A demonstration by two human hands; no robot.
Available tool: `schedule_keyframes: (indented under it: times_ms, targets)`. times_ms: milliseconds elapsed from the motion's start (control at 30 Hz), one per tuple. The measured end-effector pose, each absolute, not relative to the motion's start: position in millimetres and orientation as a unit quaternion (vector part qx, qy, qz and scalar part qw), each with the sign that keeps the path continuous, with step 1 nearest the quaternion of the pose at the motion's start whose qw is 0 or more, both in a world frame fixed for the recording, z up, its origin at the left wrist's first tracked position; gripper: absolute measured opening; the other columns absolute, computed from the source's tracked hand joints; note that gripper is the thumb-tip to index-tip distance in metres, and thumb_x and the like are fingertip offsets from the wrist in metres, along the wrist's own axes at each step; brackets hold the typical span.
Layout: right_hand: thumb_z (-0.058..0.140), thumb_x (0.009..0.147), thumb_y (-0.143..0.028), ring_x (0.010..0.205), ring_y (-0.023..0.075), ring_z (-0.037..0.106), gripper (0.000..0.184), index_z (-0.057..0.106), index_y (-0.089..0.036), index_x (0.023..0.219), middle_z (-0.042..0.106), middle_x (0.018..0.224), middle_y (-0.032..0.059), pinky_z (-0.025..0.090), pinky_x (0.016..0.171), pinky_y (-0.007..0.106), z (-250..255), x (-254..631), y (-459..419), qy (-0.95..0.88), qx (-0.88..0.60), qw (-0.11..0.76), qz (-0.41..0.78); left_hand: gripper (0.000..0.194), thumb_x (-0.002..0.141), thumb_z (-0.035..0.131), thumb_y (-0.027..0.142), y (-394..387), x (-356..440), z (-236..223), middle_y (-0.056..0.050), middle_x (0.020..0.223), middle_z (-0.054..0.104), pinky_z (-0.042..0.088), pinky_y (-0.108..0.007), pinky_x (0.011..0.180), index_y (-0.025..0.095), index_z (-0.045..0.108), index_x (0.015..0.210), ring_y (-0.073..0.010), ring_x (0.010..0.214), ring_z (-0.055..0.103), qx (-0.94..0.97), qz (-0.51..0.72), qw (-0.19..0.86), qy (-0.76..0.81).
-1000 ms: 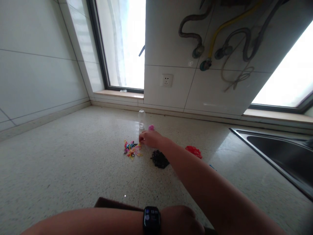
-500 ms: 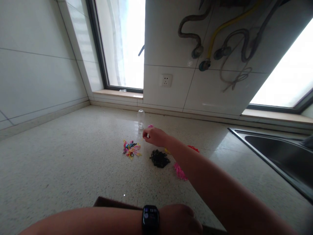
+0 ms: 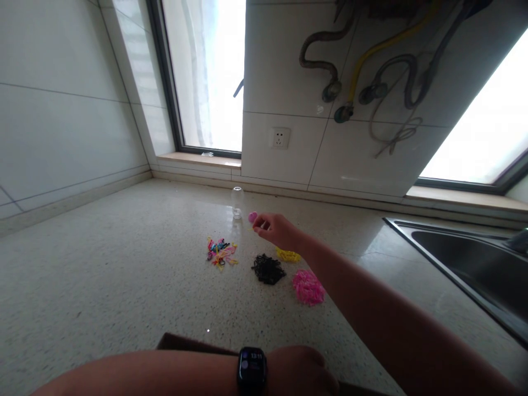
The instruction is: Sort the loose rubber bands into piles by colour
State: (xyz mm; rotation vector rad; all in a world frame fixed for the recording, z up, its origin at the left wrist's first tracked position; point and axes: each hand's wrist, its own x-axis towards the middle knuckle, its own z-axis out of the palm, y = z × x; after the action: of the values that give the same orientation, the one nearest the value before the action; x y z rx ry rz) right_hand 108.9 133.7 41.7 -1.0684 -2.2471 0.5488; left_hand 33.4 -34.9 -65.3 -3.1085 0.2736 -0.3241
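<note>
I saw the right hand (image 3: 275, 228) pinching what looked like a yellow band (image 3: 251, 228), rightward of and beyond the mixed bands (image 3: 221, 254) on the counter (image 3: 144, 286), nearer them than the left hand (image 3: 303, 369), whose grip I couldn't tell.

Daylight is pouring through a dark-framed window (image 3: 202, 71) at the left and another pane (image 3: 482, 121) at the right, whitening both. Pale tiled walls (image 3: 284, 170) are rising behind a speckled desk (image 3: 124, 264). A socket (image 3: 280, 138) is sitting between the windows, hoses (image 3: 322, 36) are hanging upper right, and a metal sink (image 3: 466, 253) is gleaming below.
</note>
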Motion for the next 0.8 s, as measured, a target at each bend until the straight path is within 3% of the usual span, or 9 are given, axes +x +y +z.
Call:
schedule_keyframes:
  times_ms: [233,400,633,800]
  targets:
    - [0.06,0.085,-0.033,0.062,0.011,0.051,0.019,0.066,-0.015,0.088,0.062,0.073,0.0015,0.04,0.057,0.023,50.9,155.5,108.4,-0.795,-0.436,0.35,0.235,0.015,0.086,0.07,0.029,-36.1,30.5,-56.0,0.003,0.073,0.065,0.045,-0.024,0.06,0.02,0.061,0.079,-0.0099,0.068,0.059,-0.991,-0.103,-0.001,0.084]
    - [0.062,0.085,-0.04,0.062,0.0126,0.052,0.023,0.065,-0.017,0.088,0.062,0.073,0.0025,0.041,0.056,0.025,45.8,210.7,86.5,-0.739,-0.479,0.4,0.254,0.022,0.085,0.071,0.027,-35.2,30.3,-58.4,0.003,0.07,0.062,0.045,-0.024,0.061,0.019,0.056,0.071,-0.009,0.068,0.058,-0.99,-0.114,-0.002,0.089]
    - [0.069,0.079,-0.043,0.062,0.0132,0.054,0.025,0.065,-0.018,0.083,0.065,0.075,0.0039,0.045,0.06,0.028,26.2,269.4,70.8,-0.621,-0.507,0.546,0.243,0.035,0.086,0.071,0.026,-36.6,27.4,-57.1,0.004,0.066,0.058,0.043,-0.023,0.059,0.018,0.046,0.062,-0.0077,0.066,0.055,-0.988,-0.125,0.005,0.085]
    - [0.071,0.076,-0.043,0.059,0.0121,0.051,0.026,0.064,-0.018,0.081,0.062,0.07,0.0013,0.043,0.056,0.027,21.5,262.9,66.2,-0.624,-0.498,0.539,0.269,0.031,0.084,0.074,0.024,-39.5,25.8,-54.7,0.006,0.061,0.053,0.041,-0.026,0.057,0.018,0.049,0.067,-0.0091,0.064,0.052,-0.987,-0.14,0.009,0.075]
